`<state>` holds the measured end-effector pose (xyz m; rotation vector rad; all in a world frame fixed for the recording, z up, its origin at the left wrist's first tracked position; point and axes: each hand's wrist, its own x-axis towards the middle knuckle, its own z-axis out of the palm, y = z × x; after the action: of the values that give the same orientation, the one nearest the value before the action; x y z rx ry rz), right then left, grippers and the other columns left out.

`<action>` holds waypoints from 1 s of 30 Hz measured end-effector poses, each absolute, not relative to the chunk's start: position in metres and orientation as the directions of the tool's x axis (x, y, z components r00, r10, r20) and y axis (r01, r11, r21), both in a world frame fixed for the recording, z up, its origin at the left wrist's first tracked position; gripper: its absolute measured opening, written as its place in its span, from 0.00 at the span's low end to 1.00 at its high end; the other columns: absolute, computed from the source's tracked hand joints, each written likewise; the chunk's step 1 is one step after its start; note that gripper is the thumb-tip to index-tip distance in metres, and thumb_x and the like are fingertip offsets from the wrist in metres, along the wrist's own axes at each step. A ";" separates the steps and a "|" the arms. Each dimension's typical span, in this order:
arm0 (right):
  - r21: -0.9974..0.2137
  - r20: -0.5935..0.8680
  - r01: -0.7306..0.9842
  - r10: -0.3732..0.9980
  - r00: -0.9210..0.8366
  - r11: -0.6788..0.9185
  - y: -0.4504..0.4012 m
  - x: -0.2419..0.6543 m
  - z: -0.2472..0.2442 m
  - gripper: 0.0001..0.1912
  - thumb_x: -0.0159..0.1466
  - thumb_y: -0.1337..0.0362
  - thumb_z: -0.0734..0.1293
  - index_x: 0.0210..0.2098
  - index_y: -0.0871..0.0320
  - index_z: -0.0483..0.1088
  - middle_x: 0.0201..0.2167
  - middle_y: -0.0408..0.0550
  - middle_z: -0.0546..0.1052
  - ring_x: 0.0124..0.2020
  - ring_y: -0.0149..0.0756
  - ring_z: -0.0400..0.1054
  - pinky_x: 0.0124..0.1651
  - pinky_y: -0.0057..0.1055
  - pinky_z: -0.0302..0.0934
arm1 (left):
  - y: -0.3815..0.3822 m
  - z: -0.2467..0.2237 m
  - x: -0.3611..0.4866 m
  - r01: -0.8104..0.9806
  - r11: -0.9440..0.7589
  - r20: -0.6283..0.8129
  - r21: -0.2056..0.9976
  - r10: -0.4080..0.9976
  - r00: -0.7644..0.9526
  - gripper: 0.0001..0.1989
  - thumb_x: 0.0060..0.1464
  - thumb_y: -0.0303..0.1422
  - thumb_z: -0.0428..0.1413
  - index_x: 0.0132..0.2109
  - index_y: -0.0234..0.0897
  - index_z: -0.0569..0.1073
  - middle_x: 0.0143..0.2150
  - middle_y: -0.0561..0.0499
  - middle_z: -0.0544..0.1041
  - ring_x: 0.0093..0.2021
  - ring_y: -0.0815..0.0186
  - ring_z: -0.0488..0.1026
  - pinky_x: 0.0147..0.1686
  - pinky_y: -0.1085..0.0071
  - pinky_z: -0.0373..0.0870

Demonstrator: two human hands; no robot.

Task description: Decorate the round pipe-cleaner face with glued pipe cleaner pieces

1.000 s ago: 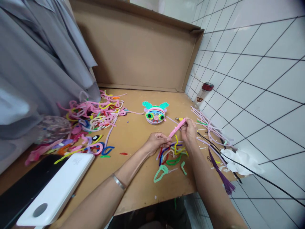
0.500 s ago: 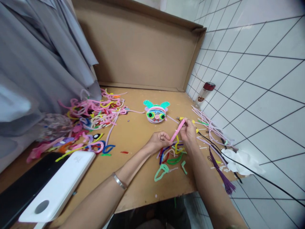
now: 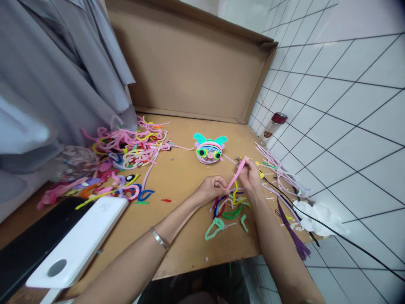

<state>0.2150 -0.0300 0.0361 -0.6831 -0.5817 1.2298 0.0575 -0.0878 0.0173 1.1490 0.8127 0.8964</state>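
Stretched between my two hands is a pink pipe cleaner (image 3: 236, 175), flattened like a strip and slanting up to the right. My left hand (image 3: 212, 188) pinches its lower end; my right hand (image 3: 249, 174) pinches the upper end. Below them lies a small heap of coloured pipe cleaner pieces (image 3: 232, 213), partly hidden by my hands, with a mint-green loop (image 3: 214, 230) in front. Farther back stands an animal-face figure (image 3: 209, 152) with turquoise ears and green-and-yellow ringed eyes.
Tangled pipe cleaners (image 3: 129, 145) cover the table's left side, near a white power bank (image 3: 79, 240). To the right are a yellow-handled tool with a black cord (image 3: 278, 193), a purple tassel (image 3: 292, 232), white tissue (image 3: 319, 218) and a red-lidded jar (image 3: 274, 126). A cardboard box (image 3: 193, 63) stands behind.
The view has shifted slightly. Both hands keep their hold on the pink pipe cleaner, which now bows a little more.
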 end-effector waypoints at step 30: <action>-0.940 0.333 -0.108 0.941 -0.068 0.324 -0.060 0.181 0.036 0.13 0.56 0.51 0.71 0.26 0.55 0.76 0.30 0.43 0.77 0.36 0.34 0.69 0.45 0.30 0.63 | -0.075 0.023 0.045 -0.524 0.274 -0.126 0.806 0.946 0.300 0.24 0.29 0.44 0.71 0.30 0.30 0.78 0.22 0.53 0.75 0.17 0.80 0.58 0.17 0.80 0.50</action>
<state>0.1813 -0.0603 0.0360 -0.8502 -1.3403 1.0610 0.0450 -0.0745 0.0227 0.7362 0.6922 1.1021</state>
